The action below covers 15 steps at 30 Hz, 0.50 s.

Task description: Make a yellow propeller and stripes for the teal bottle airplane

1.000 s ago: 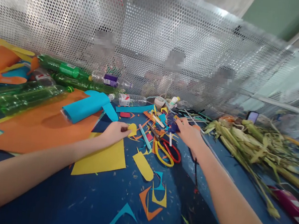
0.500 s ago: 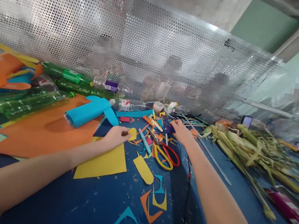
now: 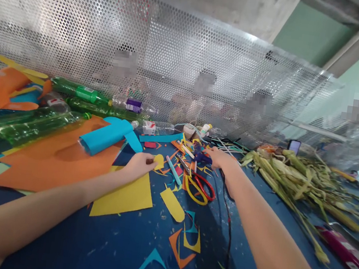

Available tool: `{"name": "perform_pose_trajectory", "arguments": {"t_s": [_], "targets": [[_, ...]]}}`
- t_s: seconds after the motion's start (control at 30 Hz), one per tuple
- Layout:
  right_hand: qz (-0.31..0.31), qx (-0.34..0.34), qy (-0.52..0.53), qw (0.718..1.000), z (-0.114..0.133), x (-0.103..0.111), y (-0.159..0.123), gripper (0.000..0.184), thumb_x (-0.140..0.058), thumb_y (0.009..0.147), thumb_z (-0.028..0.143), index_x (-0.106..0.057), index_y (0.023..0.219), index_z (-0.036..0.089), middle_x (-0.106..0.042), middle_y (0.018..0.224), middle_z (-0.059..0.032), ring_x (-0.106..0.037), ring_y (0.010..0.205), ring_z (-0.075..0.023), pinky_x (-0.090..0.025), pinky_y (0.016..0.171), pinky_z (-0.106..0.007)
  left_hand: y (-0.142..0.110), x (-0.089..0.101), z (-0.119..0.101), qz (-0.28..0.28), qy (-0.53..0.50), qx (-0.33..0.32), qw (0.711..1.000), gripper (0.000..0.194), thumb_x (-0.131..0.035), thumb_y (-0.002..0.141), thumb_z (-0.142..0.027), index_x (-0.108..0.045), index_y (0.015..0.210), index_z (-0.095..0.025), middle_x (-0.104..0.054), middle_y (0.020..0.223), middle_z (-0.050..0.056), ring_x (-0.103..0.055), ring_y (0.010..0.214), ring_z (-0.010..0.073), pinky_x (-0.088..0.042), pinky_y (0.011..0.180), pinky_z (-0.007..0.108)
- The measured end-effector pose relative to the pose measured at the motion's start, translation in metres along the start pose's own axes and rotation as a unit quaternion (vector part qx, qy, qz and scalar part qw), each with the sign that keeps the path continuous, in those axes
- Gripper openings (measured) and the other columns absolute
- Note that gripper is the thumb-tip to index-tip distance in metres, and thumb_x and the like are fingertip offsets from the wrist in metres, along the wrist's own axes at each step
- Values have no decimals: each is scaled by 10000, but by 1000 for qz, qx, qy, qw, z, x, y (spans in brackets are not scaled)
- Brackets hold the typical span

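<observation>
My left hand pinches a small yellow paper piece with a rounded end, just above a yellow sheet. My right hand is closed on a dark blue glue gun, whose black cord trails down the blue table. Scissors with red and yellow handles lie between my hands, on paper scraps. A yellow strip with one rounded end rests nearer to me. Left of my left hand lies a bottle wrapped in blue paper.
Green plastic bottles and orange sheets fill the left side. A perforated metal screen stands behind, with people beyond it. Corn husks and a magenta object lie at right. Paper offcuts are scattered in front.
My right hand has drawn the dark blue glue gun slightly up and towards me, and its cord has shifted. My left hand keeps its pinch on the yellow piece, almost unmoved.
</observation>
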State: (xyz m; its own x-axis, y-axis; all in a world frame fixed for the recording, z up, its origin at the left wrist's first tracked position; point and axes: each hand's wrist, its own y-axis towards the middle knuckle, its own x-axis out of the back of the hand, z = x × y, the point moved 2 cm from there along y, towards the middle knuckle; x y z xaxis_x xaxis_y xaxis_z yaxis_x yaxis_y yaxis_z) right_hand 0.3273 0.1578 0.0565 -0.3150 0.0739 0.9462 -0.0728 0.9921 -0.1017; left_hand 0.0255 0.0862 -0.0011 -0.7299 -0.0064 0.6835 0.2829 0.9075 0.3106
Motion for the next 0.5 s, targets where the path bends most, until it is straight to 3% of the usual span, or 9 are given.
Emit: {"name": "perform_pose_trajectory", "arguments": {"t_s": [0.07,0.13,0.2,0.23,0.3,0.37,0.5], "targets": [[-6,-9,3,1000,4,14,-10,766,-761,493,130,-499,1197,279,-490,1179,-122,-551,1014,-307,-437,756,-392,-1,1,-1,1,-5,1,1000,305,-473,751,-345,-380,513,-179,-341,514,-35,-352,508,114,-226,487,239],[-39,-14,16,999,15,27,-27,624,-722,587,169,-515,1174,205,-519,1137,-170,-548,1004,-336,-429,745,-432,-1,1,-1,3,-10,2,1000,305,-472,754,-343,-372,517,-180,-352,518,-36,-362,511,115,-233,491,239],[-72,10,44,996,35,36,-50,345,-592,756,259,-555,1084,157,-570,1056,-165,-565,973,-292,-426,751,-400,-1,1,-1,5,-13,4,1000,307,-476,754,-340,-366,517,-180,-355,518,-37,-368,513,115,-236,494,238],[-76,37,65,994,49,37,-64,246,-526,812,318,-583,1005,176,-610,978,-118,-592,907,-238,-436,730,-344,-1,1,-1,6,-14,5,1000,310,-479,753,-338,-363,514,-180,-350,515,-39,-366,512,114,-236,494,238],[-59,111,124,984,79,33,-91,256,-464,841,442,-604,862,229,-643,814,-21,-611,734,-143,-443,635,-242,0,1,-2,6,-15,6,1000,314,-486,750,-334,-357,509,-179,-335,507,-43,-354,508,111,-231,495,238],[-25,188,254,948,108,23,-117,289,-505,807,478,-597,775,206,-633,710,-24,-587,618,-146,-424,542,-249,0,2,-3,4,-13,6,1000,314,-490,748,-326,-354,506,-178,-322,503,-47,-341,507,108,-223,495,238],[-87,183,276,940,133,5,-146,214,-646,715,375,-541,755,193,-588,764,-39,-557,682,-185,-415,579,-293,0,3,-4,4,-7,5,1000,312,-487,754,-314,-350,510,-176,-319,503,-51,-334,504,102,-210,490,239]]}}
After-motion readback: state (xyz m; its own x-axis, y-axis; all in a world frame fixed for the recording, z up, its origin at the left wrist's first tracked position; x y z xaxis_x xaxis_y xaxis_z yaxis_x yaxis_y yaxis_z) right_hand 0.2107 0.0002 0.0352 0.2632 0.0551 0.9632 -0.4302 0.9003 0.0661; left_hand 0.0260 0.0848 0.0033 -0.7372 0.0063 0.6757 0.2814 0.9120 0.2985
